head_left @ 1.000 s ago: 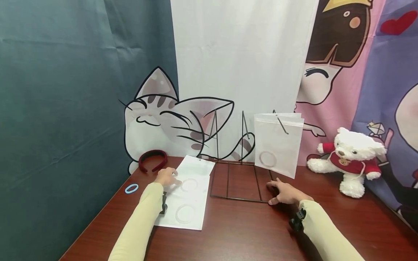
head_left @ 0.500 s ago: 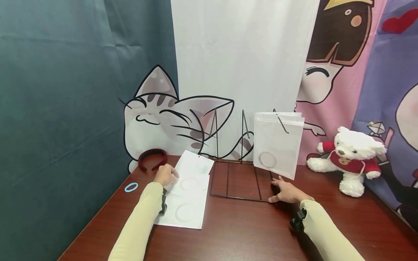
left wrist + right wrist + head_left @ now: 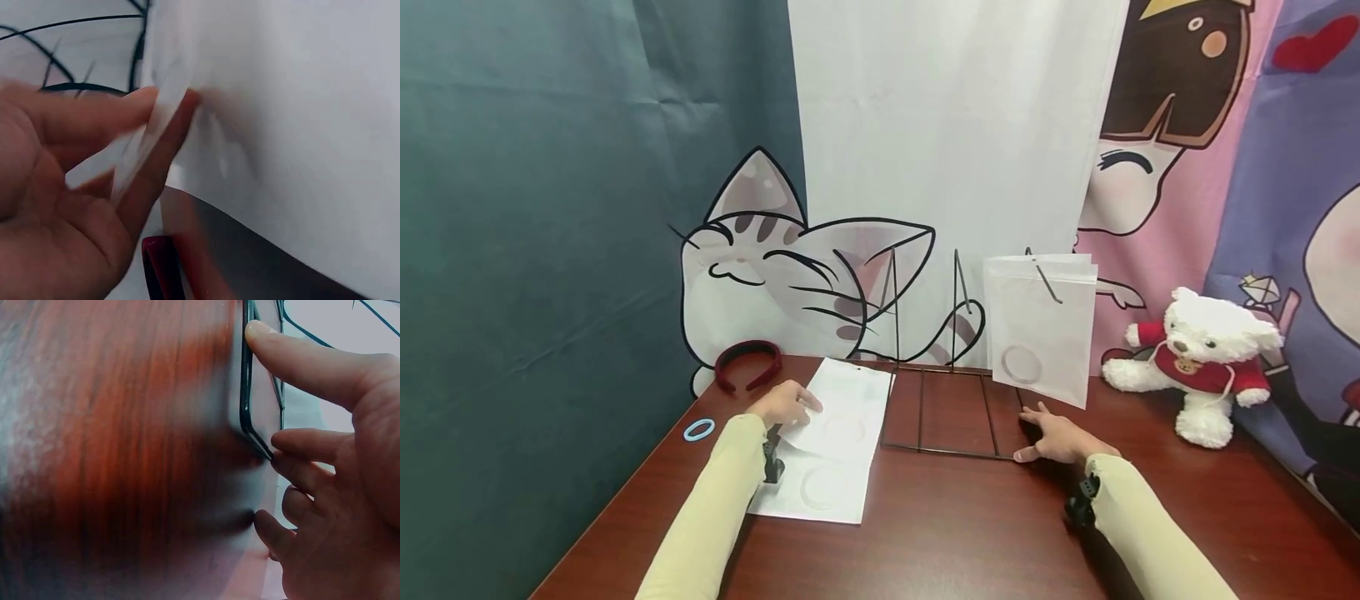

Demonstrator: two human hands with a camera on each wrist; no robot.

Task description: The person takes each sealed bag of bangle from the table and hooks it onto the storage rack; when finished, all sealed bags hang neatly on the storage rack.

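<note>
My left hand pinches the edge of a white bag between thumb and fingers in the left wrist view. In the head view this bag overlaps another white bag on the table, and faint rings show through both. My right hand rests at the front right corner of a black wire rack. Its thumb touches the front rod, and the other fingers lie spread beside the side rod. Several white bags hang from the rack's right hook.
A dark red headband and a light blue ring lie on the brown table at the left. A white teddy bear in red sits at the right. Two more upright hooks stand on the rack.
The upper bag on the table has shifted with my left hand and overlaps the lower one differently. The hanging bags have swung slightly. My right hand stays at the rack corner.
</note>
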